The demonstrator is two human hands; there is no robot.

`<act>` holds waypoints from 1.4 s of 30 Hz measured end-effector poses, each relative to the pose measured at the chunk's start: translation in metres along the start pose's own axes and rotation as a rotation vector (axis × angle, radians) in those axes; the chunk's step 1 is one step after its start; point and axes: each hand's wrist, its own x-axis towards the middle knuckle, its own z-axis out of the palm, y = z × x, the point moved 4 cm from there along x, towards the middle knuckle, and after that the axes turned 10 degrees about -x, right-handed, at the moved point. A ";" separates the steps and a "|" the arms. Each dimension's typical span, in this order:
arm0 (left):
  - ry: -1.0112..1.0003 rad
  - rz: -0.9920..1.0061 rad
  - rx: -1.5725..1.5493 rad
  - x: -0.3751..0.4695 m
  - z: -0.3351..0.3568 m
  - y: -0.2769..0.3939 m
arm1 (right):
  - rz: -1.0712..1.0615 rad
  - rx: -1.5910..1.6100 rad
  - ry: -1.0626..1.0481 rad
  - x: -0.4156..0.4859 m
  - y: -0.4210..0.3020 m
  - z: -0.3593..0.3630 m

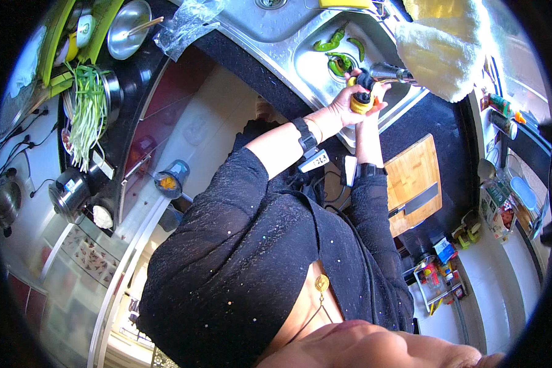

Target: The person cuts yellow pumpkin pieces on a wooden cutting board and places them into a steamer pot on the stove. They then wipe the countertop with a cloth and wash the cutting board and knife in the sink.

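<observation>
My left hand (pixel 343 105) holds a black-and-yellow item (pixel 361 102) whose kind I cannot tell; another black part shows just above it. My right hand (pixel 372 109) is against the same item from the right, partly hidden, some fingers spread. Both hands are over the near edge of the right steel sink basin (pixel 308 60), beside the metal faucet (pixel 388 73). In the basin lie green chili peppers (pixel 333 40), one of them curved (pixel 358 48), and several more around the drain. Each wrist wears a black strap with a white tag.
On the right counter a wooden cutting board (pixel 414 179) bears a cleaver (pixel 421 198). Leafy green stalks (pixel 88 115) lie over a steel pot at left, near a steel bowl (pixel 129 30) and a plastic bag (pixel 188 27). A pale cloth (pixel 437 55) hangs beyond the faucet.
</observation>
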 end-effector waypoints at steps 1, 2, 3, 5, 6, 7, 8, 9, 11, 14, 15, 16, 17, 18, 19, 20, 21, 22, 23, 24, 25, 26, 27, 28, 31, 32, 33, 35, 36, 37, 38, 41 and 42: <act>0.043 -0.091 -0.041 0.000 0.000 0.003 | -0.008 -0.028 0.005 0.012 -0.007 -0.001; 0.114 -0.191 -0.041 0.002 0.000 0.010 | -0.018 -0.093 0.016 0.022 -0.015 -0.002; 0.255 -0.263 -0.013 0.001 -0.005 0.017 | -0.022 -0.161 0.045 0.035 -0.025 -0.003; 0.306 -0.306 0.333 0.007 -0.005 0.030 | -0.004 -0.278 0.190 0.056 -0.043 -0.007; 0.288 -0.355 0.482 0.008 -0.004 0.033 | 0.021 -0.389 0.208 0.064 -0.050 -0.007; 0.302 -0.396 0.651 0.008 -0.005 0.037 | 0.002 -0.511 0.148 0.071 -0.057 -0.004; 0.471 -0.319 0.876 0.007 -0.009 0.043 | 0.026 -0.599 0.115 0.074 -0.060 -0.003; 0.421 -0.246 1.024 0.009 -0.005 0.045 | 0.078 -0.699 0.161 0.076 -0.063 -0.006; 0.307 -0.101 1.339 0.010 0.004 0.045 | 0.140 -0.873 0.202 0.080 -0.065 -0.014; 0.322 -0.018 2.093 0.016 0.010 0.041 | 0.143 -1.307 0.283 0.092 -0.066 -0.031; 0.307 -0.024 2.319 0.019 0.009 0.040 | 0.135 -1.514 0.333 0.097 -0.067 -0.037; 0.405 -0.099 2.380 0.021 0.004 0.040 | 0.163 -1.603 0.325 0.103 -0.061 -0.042; 0.421 -0.113 2.401 0.023 -0.001 0.041 | 0.157 -1.568 0.372 0.107 -0.058 -0.048; 0.428 -0.090 2.428 0.024 -0.006 0.042 | 0.090 -1.629 0.463 0.109 -0.058 -0.052; 0.450 -0.075 2.457 0.022 -0.013 0.042 | 0.158 -1.767 0.522 0.109 -0.057 -0.058; 0.604 -0.058 2.235 0.022 -0.022 0.048 | 0.240 -1.754 0.503 0.109 -0.051 -0.062; 0.629 0.004 2.164 0.021 -0.026 0.050 | 0.287 -1.803 0.514 0.107 -0.050 -0.063; 0.643 0.031 2.118 0.020 -0.030 0.052 | 0.270 -1.791 0.505 0.105 -0.049 -0.061; 0.602 0.045 2.144 0.019 -0.031 0.051 | 0.283 -1.816 0.434 0.103 -0.048 -0.057; 0.502 0.049 2.267 0.018 -0.029 0.048 | 0.305 -1.794 0.222 0.100 -0.043 -0.048; 0.389 0.060 2.464 0.017 -0.023 0.045 | 0.332 -1.646 0.130 0.096 -0.039 -0.040; 0.297 0.047 2.674 0.015 -0.019 0.037 | 0.464 -1.262 0.197 0.086 -0.041 -0.038; 0.204 0.036 2.858 0.012 -0.013 0.030 | 0.577 -0.924 0.183 0.077 -0.039 -0.031; 0.223 -0.005 2.810 0.011 -0.008 0.026 | 0.578 -0.711 0.132 0.070 -0.041 -0.021; 0.157 0.028 2.610 0.004 0.015 0.018 | 0.438 -0.360 0.342 0.033 -0.051 -0.016; 0.213 0.122 2.416 0.002 0.023 0.019 | 0.327 -0.278 0.312 0.023 -0.050 -0.015; 0.183 0.194 2.106 0.000 0.029 0.018 | 0.172 -0.223 0.235 0.017 -0.053 -0.013; 0.146 0.331 1.520 -0.001 0.038 0.019 | 0.070 -0.039 0.215 0.016 -0.051 -0.017; 0.395 -0.009 1.208 -0.004 0.023 0.019 | 0.015 -0.003 0.210 0.018 -0.050 -0.019; 0.410 -0.063 1.046 -0.004 0.022 0.015 | -0.073 -0.024 0.171 0.024 -0.050 -0.019; 0.462 -0.217 0.731 -0.006 0.017 0.011 | -0.083 0.045 0.129 0.029 -0.047 -0.017; 0.488 -0.319 0.189 -0.008 0.012 0.007 | -0.287 0.129 0.383 0.031 -0.038 -0.016; 0.440 -0.329 0.107 -0.007 0.012 0.008 | -0.284 0.226 0.310 0.029 -0.031 -0.008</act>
